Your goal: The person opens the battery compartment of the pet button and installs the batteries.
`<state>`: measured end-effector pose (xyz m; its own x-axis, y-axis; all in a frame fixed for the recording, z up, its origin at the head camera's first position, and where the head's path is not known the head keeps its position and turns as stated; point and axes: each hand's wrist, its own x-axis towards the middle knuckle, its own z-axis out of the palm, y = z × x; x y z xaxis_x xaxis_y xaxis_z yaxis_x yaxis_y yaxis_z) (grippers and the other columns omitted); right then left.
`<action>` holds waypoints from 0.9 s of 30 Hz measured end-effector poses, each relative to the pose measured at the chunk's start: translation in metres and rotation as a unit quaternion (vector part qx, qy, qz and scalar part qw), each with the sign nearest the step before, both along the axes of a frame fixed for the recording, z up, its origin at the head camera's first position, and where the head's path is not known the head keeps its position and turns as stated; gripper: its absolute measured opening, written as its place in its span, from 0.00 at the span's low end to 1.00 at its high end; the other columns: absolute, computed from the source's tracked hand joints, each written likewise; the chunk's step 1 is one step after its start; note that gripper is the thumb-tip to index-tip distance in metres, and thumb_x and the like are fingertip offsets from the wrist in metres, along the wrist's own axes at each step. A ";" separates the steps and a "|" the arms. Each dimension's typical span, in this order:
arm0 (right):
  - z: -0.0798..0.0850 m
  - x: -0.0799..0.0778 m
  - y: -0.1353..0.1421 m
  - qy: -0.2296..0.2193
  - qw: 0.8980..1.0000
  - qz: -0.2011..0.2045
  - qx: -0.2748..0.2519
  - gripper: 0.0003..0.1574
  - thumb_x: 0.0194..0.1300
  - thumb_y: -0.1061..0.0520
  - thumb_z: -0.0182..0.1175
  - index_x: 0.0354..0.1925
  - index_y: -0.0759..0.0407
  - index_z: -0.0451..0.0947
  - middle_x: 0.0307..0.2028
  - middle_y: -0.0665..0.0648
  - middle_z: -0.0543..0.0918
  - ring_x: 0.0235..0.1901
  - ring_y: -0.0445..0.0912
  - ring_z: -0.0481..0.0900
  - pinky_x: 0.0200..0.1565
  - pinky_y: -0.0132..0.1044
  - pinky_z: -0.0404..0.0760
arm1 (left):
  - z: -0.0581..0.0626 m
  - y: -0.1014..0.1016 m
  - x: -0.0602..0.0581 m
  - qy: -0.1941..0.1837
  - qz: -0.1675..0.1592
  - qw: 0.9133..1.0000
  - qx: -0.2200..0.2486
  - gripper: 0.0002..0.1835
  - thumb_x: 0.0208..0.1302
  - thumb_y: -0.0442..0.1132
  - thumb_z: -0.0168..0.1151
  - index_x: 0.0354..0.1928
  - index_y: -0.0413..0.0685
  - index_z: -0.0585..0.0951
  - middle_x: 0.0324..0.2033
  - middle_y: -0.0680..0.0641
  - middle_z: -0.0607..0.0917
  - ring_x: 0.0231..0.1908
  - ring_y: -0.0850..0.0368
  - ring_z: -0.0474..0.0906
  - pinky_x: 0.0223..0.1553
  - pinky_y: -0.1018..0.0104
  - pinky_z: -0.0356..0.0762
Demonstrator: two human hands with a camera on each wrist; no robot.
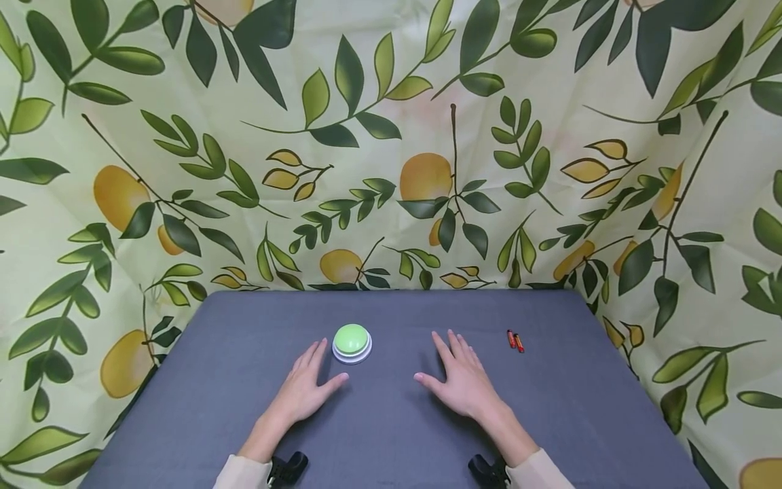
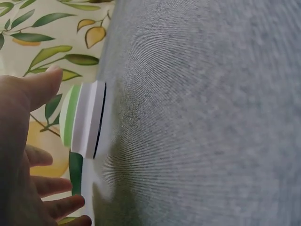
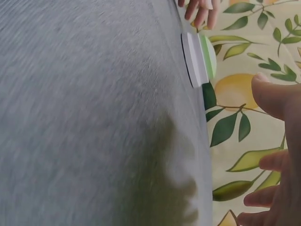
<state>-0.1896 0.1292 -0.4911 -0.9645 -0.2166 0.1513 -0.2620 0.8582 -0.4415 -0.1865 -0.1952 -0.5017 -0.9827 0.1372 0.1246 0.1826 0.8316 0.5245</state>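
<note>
A round push button (image 1: 351, 339) with a green dome and white base sits on the table, left of centre in the head view. My left hand (image 1: 305, 387) is just left of it, fingers extended and thumb spread, apart from the button and holding nothing. Right of centre, my right hand (image 1: 461, 380) hovers over the cloth with straight fingers, also holding nothing. Two small red batteries (image 1: 515, 341) lie side by side to the right of that hand. In the left wrist view the button (image 2: 83, 120) appears beyond the thumb; the right wrist view shows it (image 3: 199, 59) farther off.
A blue-grey cloth (image 1: 391, 435) covers the table. Leaf-and-fruit patterned fabric (image 1: 379, 156) hangs behind it and along both sides. Black wrist straps with camera mounts (image 1: 288, 468) sit at both cuffs.
</note>
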 end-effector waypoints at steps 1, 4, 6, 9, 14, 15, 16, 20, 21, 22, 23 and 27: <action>0.000 -0.001 -0.002 -0.002 1.000 0.000 -0.008 0.55 0.57 0.27 0.57 0.73 0.48 0.53 0.71 0.64 0.54 0.71 0.60 0.49 0.66 0.58 0.50 | 0.000 0.000 -0.001 0.000 0.000 1.000 0.002 0.50 0.57 0.68 0.56 0.73 0.46 0.56 0.69 0.37 0.59 0.67 0.36 0.54 0.62 0.37 0.53; 0.002 -0.004 -0.007 -0.010 1.000 0.001 -0.028 0.54 0.57 0.28 0.57 0.73 0.47 0.53 0.71 0.63 0.54 0.71 0.59 0.49 0.65 0.60 0.51 | 0.001 0.001 -0.003 0.000 0.000 1.000 0.011 0.49 0.57 0.70 0.55 0.73 0.48 0.56 0.69 0.39 0.60 0.68 0.39 0.54 0.63 0.39 0.54; 0.002 -0.007 -0.010 -0.013 0.999 0.003 -0.040 0.54 0.57 0.27 0.57 0.73 0.46 0.53 0.71 0.63 0.55 0.70 0.60 0.50 0.64 0.62 0.53 | 0.002 0.001 -0.004 0.009 -0.002 1.000 0.023 0.48 0.57 0.69 0.55 0.73 0.48 0.57 0.69 0.40 0.61 0.68 0.41 0.55 0.63 0.41 0.55; 0.004 -0.011 -0.015 -0.018 0.998 0.010 -0.062 0.54 0.57 0.25 0.55 0.73 0.46 0.53 0.71 0.62 0.55 0.70 0.60 0.51 0.62 0.63 0.54 | 0.003 0.001 -0.007 0.017 -0.003 0.999 0.043 0.47 0.58 0.68 0.57 0.72 0.48 0.59 0.68 0.41 0.63 0.67 0.43 0.57 0.63 0.43 0.57; 0.008 -0.017 -0.023 -0.019 0.995 0.026 -0.094 0.54 0.57 0.24 0.54 0.73 0.46 0.54 0.71 0.61 0.56 0.69 0.59 0.53 0.63 0.61 0.55 | 0.002 0.002 -0.012 0.034 0.001 0.998 0.058 0.42 0.60 0.63 0.59 0.70 0.49 0.62 0.66 0.42 0.66 0.66 0.44 0.60 0.62 0.45 0.59; 0.008 -0.018 -0.024 -0.015 0.994 0.030 -0.101 0.53 0.57 0.24 0.54 0.72 0.46 0.55 0.71 0.61 0.57 0.69 0.58 0.53 0.63 0.60 0.56 | 0.002 0.002 -0.013 0.040 0.002 0.997 0.061 0.41 0.60 0.62 0.60 0.70 0.49 0.63 0.65 0.42 0.67 0.66 0.44 0.61 0.62 0.45 0.59; 0.008 -0.020 -0.026 -0.010 0.994 0.033 -0.108 0.53 0.57 0.25 0.54 0.72 0.47 0.56 0.70 0.61 0.57 0.69 0.58 0.54 0.63 0.60 0.57 | 0.002 0.003 -0.015 0.047 0.003 0.997 0.066 0.40 0.60 0.61 0.61 0.69 0.48 0.64 0.65 0.42 0.67 0.65 0.45 0.61 0.62 0.45 0.59; 0.008 -0.024 -0.033 0.005 0.989 0.035 -0.142 0.50 0.59 0.29 0.57 0.71 0.50 0.59 0.69 0.61 0.61 0.68 0.55 0.57 0.63 0.56 0.59 | 0.001 0.006 -0.019 0.061 0.000 0.995 0.076 0.39 0.60 0.59 0.61 0.68 0.47 0.66 0.64 0.42 0.69 0.65 0.45 0.62 0.61 0.45 0.60; 0.007 -0.024 -0.034 0.009 0.988 0.036 -0.148 0.49 0.59 0.30 0.57 0.70 0.52 0.60 0.68 0.61 0.62 0.68 0.55 0.58 0.63 0.56 0.59 | 0.000 0.006 -0.020 0.060 0.000 0.995 0.079 0.38 0.61 0.59 0.61 0.68 0.47 0.66 0.64 0.43 0.69 0.65 0.45 0.63 0.62 0.46 0.60; 0.006 -0.025 -0.036 0.010 0.987 0.036 -0.154 0.49 0.60 0.31 0.58 0.70 0.52 0.60 0.68 0.61 0.63 0.67 0.55 0.59 0.63 0.55 0.60 | -0.001 0.006 -0.020 0.060 0.001 0.995 0.082 0.38 0.61 0.59 0.61 0.67 0.46 0.66 0.63 0.43 0.69 0.64 0.45 0.63 0.62 0.46 0.60; 0.006 -0.026 -0.037 0.011 0.986 0.036 -0.160 0.48 0.60 0.31 0.58 0.69 0.52 0.61 0.67 0.60 0.64 0.67 0.54 0.60 0.63 0.54 0.60 | -0.002 0.007 -0.021 0.059 0.003 0.994 0.087 0.38 0.61 0.58 0.61 0.67 0.46 0.67 0.63 0.43 0.69 0.64 0.45 0.63 0.61 0.46 0.61; 0.004 -0.030 -0.044 0.011 0.984 0.035 -0.175 0.46 0.60 0.32 0.58 0.68 0.53 0.63 0.65 0.57 0.67 0.66 0.52 0.63 0.62 0.52 0.62 | -0.003 0.007 -0.022 0.059 0.012 0.992 0.114 0.37 0.59 0.56 0.64 0.66 0.45 0.68 0.62 0.43 0.71 0.62 0.46 0.67 0.60 0.46 0.63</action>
